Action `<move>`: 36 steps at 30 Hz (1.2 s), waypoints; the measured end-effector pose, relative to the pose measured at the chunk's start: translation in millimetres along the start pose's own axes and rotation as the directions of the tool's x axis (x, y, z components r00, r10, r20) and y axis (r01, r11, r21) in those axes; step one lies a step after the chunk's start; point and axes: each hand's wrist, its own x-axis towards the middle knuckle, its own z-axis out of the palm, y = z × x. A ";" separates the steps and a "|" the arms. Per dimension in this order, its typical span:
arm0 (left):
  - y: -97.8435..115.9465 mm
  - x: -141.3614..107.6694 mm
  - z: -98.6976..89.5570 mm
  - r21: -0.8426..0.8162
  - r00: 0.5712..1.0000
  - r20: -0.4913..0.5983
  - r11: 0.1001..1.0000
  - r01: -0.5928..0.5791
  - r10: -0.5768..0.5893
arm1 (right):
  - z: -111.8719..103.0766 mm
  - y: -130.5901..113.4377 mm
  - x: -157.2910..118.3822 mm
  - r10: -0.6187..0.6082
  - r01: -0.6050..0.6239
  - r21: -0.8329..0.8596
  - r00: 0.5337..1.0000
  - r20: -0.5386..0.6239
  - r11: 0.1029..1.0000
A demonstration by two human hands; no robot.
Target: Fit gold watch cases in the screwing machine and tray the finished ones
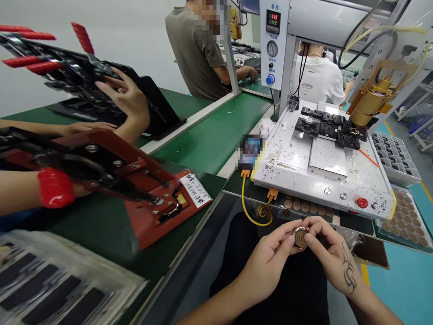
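Observation:
Between my two hands, above my lap, is a small round gold-rimmed case (299,237) with a brown printed face, resembling a watch case. My left hand (270,253) pinches its left side between thumb and fingers. On the opposite side, my right hand (326,248) grips the rim, its thumb pressed against the brown face. The fingertips cover parts of the rim, and the underside is hidden. Just beyond my hands, a strip of round brown stickers (305,207) lies under the machine's front edge.
Ahead stands a white dispensing machine (294,167) with black fixtures (324,124) and a gold nozzle unit (372,101). A sticker sheet (404,216) and plastic trays (395,155) are right. Leftward are a red toggle press (135,180), a co-worker's hand (130,99) and a yellow cable (244,198).

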 end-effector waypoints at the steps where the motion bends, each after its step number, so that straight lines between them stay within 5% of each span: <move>1: 0.1 -0.3 -0.3 0.013 1.000 0.007 1.000 -0.007 0.007 | 0.0 0.6 -0.2 -0.005 0.005 -0.002 1.000 0.001 1.000; 11: -2.1 -1.2 1.3 0.116 0.996 0.047 0.990 -0.087 0.082 | 4.0 5.1 -2.9 -0.067 0.063 -0.076 0.997 -0.049 0.995; 19: -18.3 -0.4 -3.6 0.373 0.978 -0.004 0.908 -0.190 0.207 | 7.8 16.3 -6.9 -0.284 0.226 -0.350 0.950 -0.125 0.909; 24: -9.5 2.1 -13.9 0.524 0.977 0.116 0.824 -0.215 0.181 | 2.8 11.7 1.0 -0.269 0.265 -0.375 0.962 0.043 0.888; 27: -0.5 3.8 -15.6 0.488 0.981 0.086 0.851 -0.194 0.174 | 2.5 7.8 7.6 -0.253 0.255 -0.291 0.966 0.045 0.922; 31: 6.0 4.4 -11.9 0.354 0.984 -0.049 0.924 -0.143 0.171 | 6.8 8.5 15.1 0.020 -0.018 0.066 0.999 -0.026 0.998; 36: 9.0 0.1 -12.0 0.498 0.972 -0.086 0.855 -0.148 0.218 | 18.0 10.0 18.7 0.142 -0.153 0.274 0.988 0.059 0.949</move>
